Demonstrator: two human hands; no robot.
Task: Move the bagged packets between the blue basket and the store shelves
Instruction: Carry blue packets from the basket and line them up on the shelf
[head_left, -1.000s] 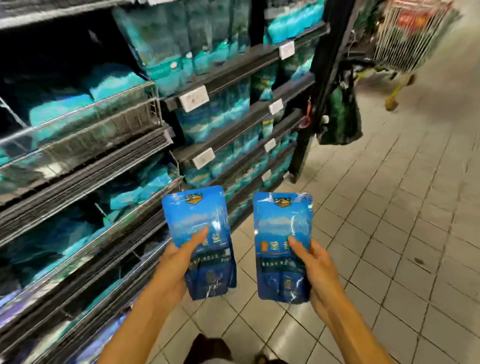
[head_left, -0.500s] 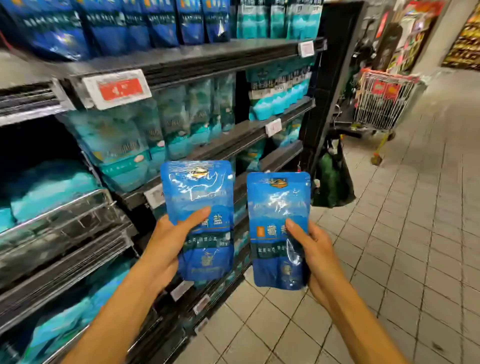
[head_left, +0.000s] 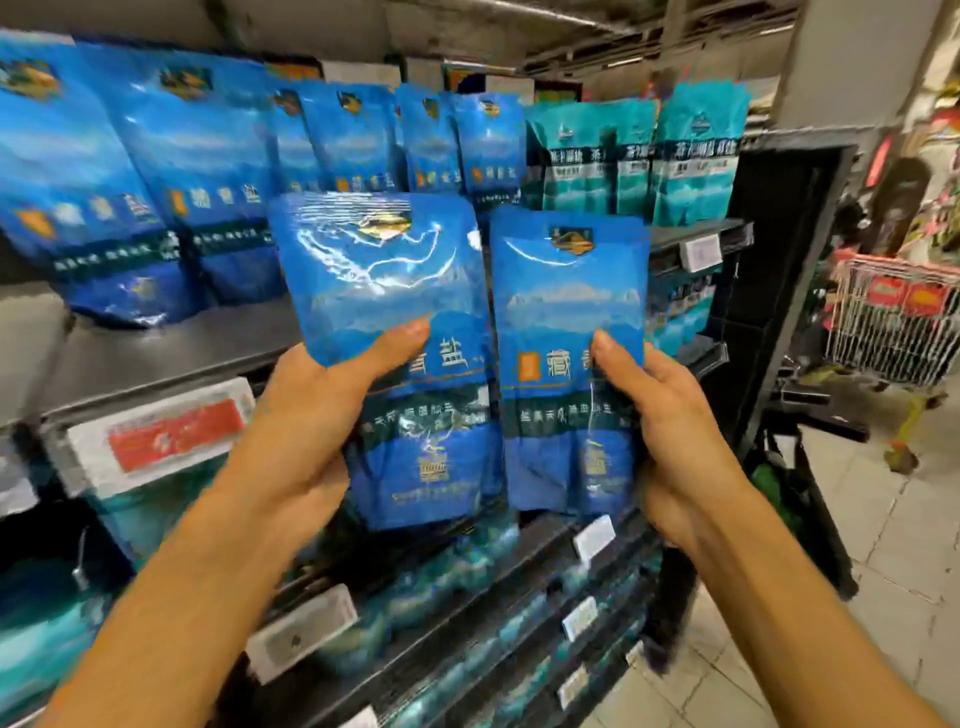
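Observation:
Two blue bagged packets are held upright side by side in front of the store shelves. My left hand (head_left: 311, 410) grips the left packet (head_left: 384, 291) from its left edge, thumb across the front. My right hand (head_left: 670, 415) grips the right packet (head_left: 566, 291) from its right edge, thumb on the front. Behind them a dark shelf (head_left: 171, 348) carries a row of matching blue packets (head_left: 208, 171) standing upright. The blue basket is out of view.
Teal packets (head_left: 639, 161) stand on the same shelf to the right, and more fill the lower shelves (head_left: 467, 613). A red price tag (head_left: 171, 436) hangs on the shelf edge. A wire shopping cart (head_left: 893, 322) stands in the tiled aisle at right.
Both hands have risen with their packets from floor level to the upper shelf with the blue packets. The view has tilted upward and the packets are nearer the shelf.

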